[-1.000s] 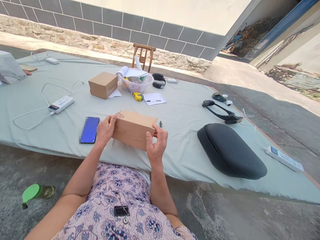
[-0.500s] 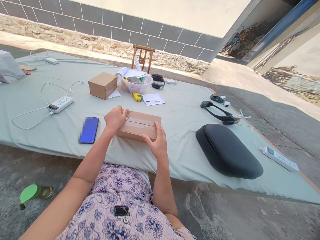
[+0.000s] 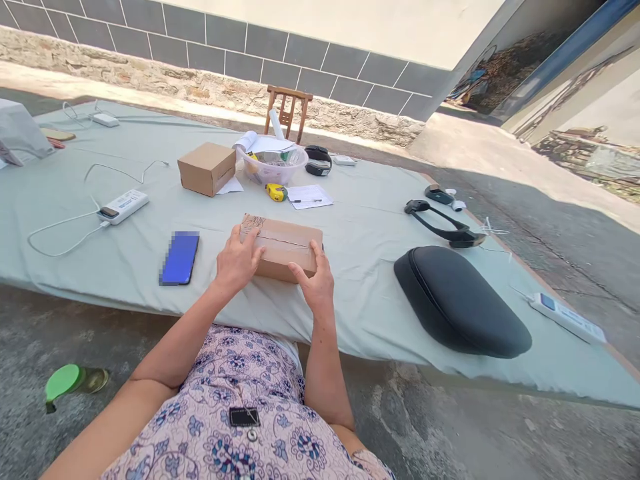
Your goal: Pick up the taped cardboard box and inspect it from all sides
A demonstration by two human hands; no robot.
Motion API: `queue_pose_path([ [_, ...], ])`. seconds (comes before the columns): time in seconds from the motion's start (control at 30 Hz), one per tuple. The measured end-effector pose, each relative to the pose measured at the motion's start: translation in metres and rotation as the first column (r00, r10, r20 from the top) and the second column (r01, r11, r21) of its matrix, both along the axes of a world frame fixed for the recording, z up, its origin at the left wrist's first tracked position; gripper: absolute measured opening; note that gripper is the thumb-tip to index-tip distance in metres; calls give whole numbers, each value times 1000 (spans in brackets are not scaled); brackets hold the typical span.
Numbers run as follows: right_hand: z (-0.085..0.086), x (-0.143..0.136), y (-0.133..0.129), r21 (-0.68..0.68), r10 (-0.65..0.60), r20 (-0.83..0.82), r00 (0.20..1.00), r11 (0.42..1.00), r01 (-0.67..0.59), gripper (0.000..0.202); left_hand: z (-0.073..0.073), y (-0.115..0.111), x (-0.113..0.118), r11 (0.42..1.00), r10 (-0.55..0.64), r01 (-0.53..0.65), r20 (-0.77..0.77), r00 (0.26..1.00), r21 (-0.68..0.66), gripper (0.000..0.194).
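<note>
A flat brown cardboard box with clear tape along its top lies near the front edge of the cloth-covered table. My left hand grips the box's left end, thumb on the near side and fingers on the top. At the right end, my right hand holds the box with its fingers over the top edge and its thumb at the near side. To the left of my left hand lies a phone with a blue screen.
Behind are a second cardboard box, a pink basket, a yellow tape measure and paper. A black case and a black headset lie right. A white power bank sits left.
My left hand has changed its hold, from a closed grip at the box's left corner to fingers laid along its left end. The box's left end has turned slightly.
</note>
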State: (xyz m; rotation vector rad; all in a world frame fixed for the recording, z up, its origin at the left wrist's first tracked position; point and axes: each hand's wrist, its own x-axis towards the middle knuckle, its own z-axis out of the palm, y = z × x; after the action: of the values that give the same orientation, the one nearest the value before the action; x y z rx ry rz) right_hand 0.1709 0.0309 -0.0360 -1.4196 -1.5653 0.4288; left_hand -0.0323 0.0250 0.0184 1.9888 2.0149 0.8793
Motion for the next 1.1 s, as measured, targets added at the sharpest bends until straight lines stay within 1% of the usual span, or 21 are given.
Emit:
queue_pose_path([
  [0.03, 0, -1, -1, -2, -6, -8, 1000, 1000, 6, 75, 0, -3, 4, 1000, 21, -22, -50, 999, -16, 53],
  [0.1, 0, -3, -2, 5, -16, -22, 1000, 1000, 16, 74, 0, -5, 9, 999, 36, -39, -119, 992, -26, 66],
  [0.17, 1, -6, -3, 21, -25, -38, 999, 999, 26, 72, -1, -4, 9, 999, 29, -34, -148, 989, -26, 79],
  [0.2, 2, -7, -3, 26, -29, -44, 999, 999, 30, 71, -1, -3, 9, 999, 29, -33, -152, 988, -24, 83],
  [0.3, 5, -11, -3, 19, -55, -52, 997, 998, 56, 74, -4, -1, 7, 999, 41, -42, -155, 987, -8, 87],
  [0.4, 8, -16, -2, -23, -118, -43, 992, 993, 117, 78, -6, 1, 8, 998, 58, -57, -162, 985, 9, 91],
  [0.47, 10, -18, -1, -38, -148, -37, 988, 988, 147, 78, -6, 3, 10, 998, 64, -63, -162, 985, 11, 92],
  [0.6, 10, -19, 1, -43, -141, -44, 989, 989, 139, 77, -5, 5, 10, 998, 61, -60, -128, 990, 16, 88],
  [0.7, 6, -15, 1, -37, -109, -45, 993, 993, 108, 73, -5, 6, 4, 1000, 18, -17, -55, 998, 22, 84],
  [0.8, 1, -6, 1, -51, -47, -92, 995, 998, 42, 70, -9, 8, -11, 998, -64, 61, 105, 992, 25, 82],
  [0.9, -5, 3, 3, -94, 18, -228, 973, 995, -41, 68, -19, 14, -27, 996, -70, 85, 321, 944, -34, 85],
  [0.97, -8, 6, 5, -99, 44, -287, 957, 992, -75, 67, -25, 17, -34, 991, -76, 116, 429, 900, -68, 79],
  [1.03, -11, 6, 7, -93, 54, -298, 953, 992, -85, 66, -29, 18, -37, 988, -100, 145, 484, 869, -56, 70],
  [1.1, -12, 7, 8, -77, 72, -312, 947, 992, -100, 65, -29, 17, -39, 986, -117, 161, 517, 848, -41, 65],
])
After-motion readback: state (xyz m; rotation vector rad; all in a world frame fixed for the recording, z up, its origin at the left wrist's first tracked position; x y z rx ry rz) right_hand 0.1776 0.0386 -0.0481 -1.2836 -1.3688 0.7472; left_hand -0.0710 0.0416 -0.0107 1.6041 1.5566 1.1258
